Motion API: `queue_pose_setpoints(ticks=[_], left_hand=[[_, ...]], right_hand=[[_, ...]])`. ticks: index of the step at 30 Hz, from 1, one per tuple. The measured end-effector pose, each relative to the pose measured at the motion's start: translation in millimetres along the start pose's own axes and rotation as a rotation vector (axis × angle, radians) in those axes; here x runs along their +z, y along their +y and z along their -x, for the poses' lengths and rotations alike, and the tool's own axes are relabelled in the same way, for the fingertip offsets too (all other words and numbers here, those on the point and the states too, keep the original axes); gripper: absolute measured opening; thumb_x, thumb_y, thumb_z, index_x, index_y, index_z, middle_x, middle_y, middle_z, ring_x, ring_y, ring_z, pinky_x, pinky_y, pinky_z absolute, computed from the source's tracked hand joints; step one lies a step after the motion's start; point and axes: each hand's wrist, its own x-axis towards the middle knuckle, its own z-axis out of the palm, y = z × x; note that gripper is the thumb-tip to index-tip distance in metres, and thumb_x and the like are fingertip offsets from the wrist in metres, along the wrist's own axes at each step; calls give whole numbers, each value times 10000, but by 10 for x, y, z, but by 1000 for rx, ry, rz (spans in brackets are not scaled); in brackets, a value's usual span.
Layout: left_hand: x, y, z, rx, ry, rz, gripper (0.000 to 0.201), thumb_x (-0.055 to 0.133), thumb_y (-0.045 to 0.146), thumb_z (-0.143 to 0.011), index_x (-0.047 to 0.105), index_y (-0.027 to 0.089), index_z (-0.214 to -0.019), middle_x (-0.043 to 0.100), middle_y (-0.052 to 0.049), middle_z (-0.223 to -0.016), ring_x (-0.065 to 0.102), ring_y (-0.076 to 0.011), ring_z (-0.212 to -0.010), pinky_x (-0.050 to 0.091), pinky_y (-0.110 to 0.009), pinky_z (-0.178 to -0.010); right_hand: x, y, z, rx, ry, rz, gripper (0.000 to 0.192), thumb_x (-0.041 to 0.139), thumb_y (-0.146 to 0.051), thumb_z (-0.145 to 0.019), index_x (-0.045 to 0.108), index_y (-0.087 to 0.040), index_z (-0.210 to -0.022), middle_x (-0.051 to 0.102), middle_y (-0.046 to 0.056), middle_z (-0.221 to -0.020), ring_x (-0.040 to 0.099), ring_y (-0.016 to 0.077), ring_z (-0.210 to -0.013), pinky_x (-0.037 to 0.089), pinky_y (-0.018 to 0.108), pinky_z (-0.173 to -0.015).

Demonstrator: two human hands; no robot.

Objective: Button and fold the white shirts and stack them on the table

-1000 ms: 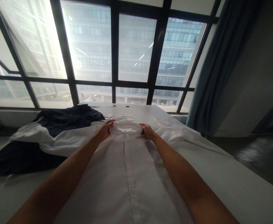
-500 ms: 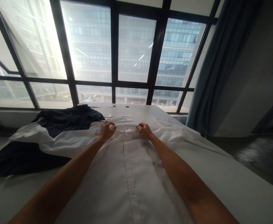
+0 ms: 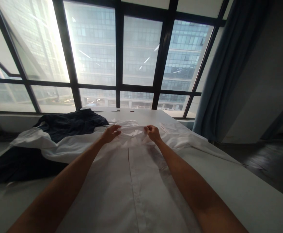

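One shirt [image 3: 110,184] fills the middle of the head view, front up on the table [image 3: 219,178], its long axis running straight away from the person to the collar [image 3: 133,130] at the far end. And that's where both hands are! The right hand [image 3: 153,133] has finger and thumb pinched on the collar's right end. Over on the other side, the left hand [image 3: 111,133] is at the left end, fingertips touching or just beside the cloth; whether it truly grips, I cannot tell.

So here's the key line: the collar stretches crosswise between the two hands, its opening right in the gap, neither hand clearly nearer. The body of the shirt lies on the near side of that grip, between the forearms, with the placket [image 3: 133,181] coming down the middle toward the person.

Out left, white cloth [image 3: 70,147] lies across dark cloth [image 3: 73,122]. Out right, a pale sleeve [image 3: 186,137], it seems, spreads over the table. Beyond it all, windows [image 3: 141,51]; far right, a curtain [image 3: 209,106].
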Motion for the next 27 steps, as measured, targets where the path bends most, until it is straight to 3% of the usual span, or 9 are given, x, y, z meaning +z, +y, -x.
queue_pose_setpoints(ticks=[4, 8, 10, 13, 15, 19, 22, 27], left_hand=[[-120, 4, 12, -33, -118, 3, 407, 878, 357, -526, 770, 213, -892, 743, -65, -892, 643, -246, -867, 498, -301, -814], [-106, 14, 12, -24, -56, -70, 255, 854, 328, -564, 761, 197, -763, 719, -48, -768, 612, -208, -739, 480, -271, -713], [-52, 32, -3, 15, -24, -76, 200, 827, 325, -615, 751, 189, -740, 707, -49, -751, 602, -197, -726, 467, -267, -708], [26, 70, -31, 36, 51, -50, 210, 802, 351, -660, 743, 178, -764, 683, -42, -736, 581, -180, -694, 455, -267, -692], [47, 88, -43, 52, 75, -46, 241, 801, 366, -662, 751, 175, -800, 681, -39, -762, 576, -175, -699, 451, -264, -686], [22, 65, -44, 84, 8, -68, 271, 794, 370, -647, 765, 180, -838, 679, -35, -791, 566, -164, -689, 449, -256, -666], [3, 8, -39, 40, 8, -110, 219, 764, 374, -654, 748, 179, -752, 638, -19, -692, 502, -142, -610, 412, -245, -606], [23, -33, -47, -45, 69, -120, 239, 744, 409, -655, 660, 189, -619, 571, 2, -588, 473, -152, -600, 419, -257, -625]], right_hand=[[3, -35, 24, -35, 15, 122, 262, 550, -402, -834, 682, -176, -852, 688, 54, -756, 614, 205, -728, 471, 305, -723], [61, -307, 151, -256, 89, 398, 225, 573, -295, -851, 690, -161, -988, 684, 129, -1047, 590, 268, -1037, 418, 382, -954], [146, -488, 235, -359, -11, 439, 212, 579, -317, -878, 705, -164, -953, 679, 135, -1046, 582, 273, -1055, 402, 390, -982], [323, -674, 349, -407, -304, 301, 253, 609, -423, -886, 729, -200, -883, 711, 87, -933, 628, 234, -916, 454, 336, -885], [428, -701, 399, -383, -409, 217, 241, 620, -431, -878, 736, -220, -889, 727, 57, -914, 641, 213, -862, 468, 306, -824], [513, -609, 417, -276, -415, 190, 97, 674, -277, -794, 717, -202, -836, 721, 27, -835, 631, 182, -752, 464, 267, -716], [509, -556, 394, -245, -410, 203, 123, 678, -152, -696, 706, -189, -810, 704, 9, -779, 614, 169, -708, 448, 248, -662], [496, -571, 386, -278, -426, 215, 126, 667, -174, -712, 723, -204, -820, 715, 5, -789, 621, 175, -720, 446, 250, -667]])
